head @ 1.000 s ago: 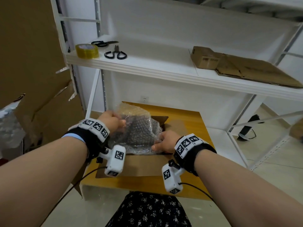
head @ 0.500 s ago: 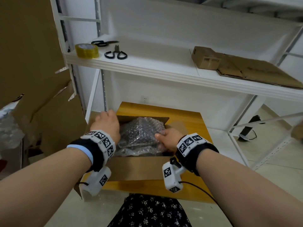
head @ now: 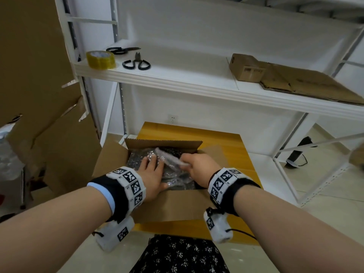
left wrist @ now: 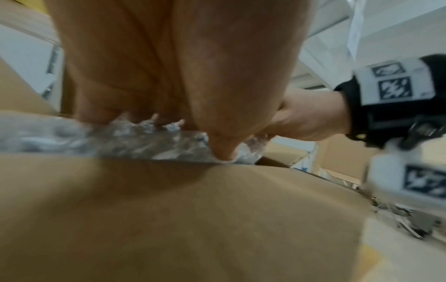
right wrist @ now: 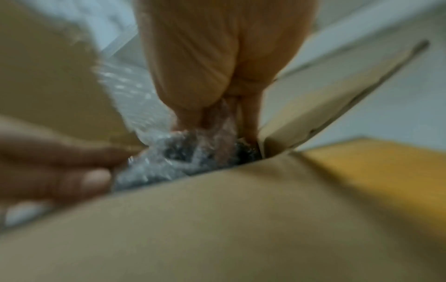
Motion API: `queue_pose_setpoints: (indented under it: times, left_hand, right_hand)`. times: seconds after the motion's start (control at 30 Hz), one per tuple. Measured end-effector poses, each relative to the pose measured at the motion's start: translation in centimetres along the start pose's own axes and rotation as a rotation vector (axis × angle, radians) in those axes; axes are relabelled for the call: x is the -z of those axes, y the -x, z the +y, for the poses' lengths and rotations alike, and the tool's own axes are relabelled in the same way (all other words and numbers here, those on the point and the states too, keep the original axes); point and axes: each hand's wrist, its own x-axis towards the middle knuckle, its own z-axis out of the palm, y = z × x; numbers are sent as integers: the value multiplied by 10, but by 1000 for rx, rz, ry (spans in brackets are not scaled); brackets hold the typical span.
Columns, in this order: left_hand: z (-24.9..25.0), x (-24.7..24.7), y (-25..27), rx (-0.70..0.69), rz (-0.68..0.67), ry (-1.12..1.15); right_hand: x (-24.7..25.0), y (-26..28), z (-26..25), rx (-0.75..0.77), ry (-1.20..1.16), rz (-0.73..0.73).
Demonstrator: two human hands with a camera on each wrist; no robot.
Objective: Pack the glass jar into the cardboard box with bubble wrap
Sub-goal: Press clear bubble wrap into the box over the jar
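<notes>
An open cardboard box (head: 169, 205) stands on a yellow wooden table (head: 244, 154). Inside lies a bundle of bubble wrap (head: 173, 178); the glass jar is hidden under it. My left hand (head: 151, 174) lies flat on the wrap with straight fingers, pressing it down into the box; in the left wrist view this left hand (left wrist: 183, 80) meets the bubble wrap (left wrist: 135, 137) at the box's near wall (left wrist: 169, 219). My right hand (head: 199, 166) pinches a loose fold of the wrap and holds it above the bundle. In the blurred right wrist view my right hand (right wrist: 217, 76) grips the bubble wrap (right wrist: 193, 148).
A white shelf (head: 197, 83) above the table carries a roll of yellow tape (head: 100, 59), two pairs of black scissors (head: 136, 64) and flattened cardboard (head: 295, 79). Large cardboard sheets (head: 39, 95) lean at the left. White shelf frames (head: 307, 152) stand right of the table.
Both hands have lowered the wrapped bundle into the box. The left hand has gone from the bundle's side to flat on top; the right hand has taken hold of a loose fold.
</notes>
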Motion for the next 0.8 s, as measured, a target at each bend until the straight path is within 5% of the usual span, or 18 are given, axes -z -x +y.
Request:
queue_pose_setpoints:
  times: [0.1, 0.23, 0.43, 0.8]
  left_hand:
    - [7, -4, -4, 78, -19, -53]
    - [11, -4, -9, 106, -60, -56]
    - [9, 6, -12, 173, -32, 52]
    - [16, 19, -18, -8, -48, -33]
  right_hand:
    - [-4, -1, 3, 312, 347, 6]
    - [-2, -2, 1, 430, 485, 14]
    - [-5, -16, 6, 195, 159, 48]
    - [-1, -31, -2, -136, -87, 102]
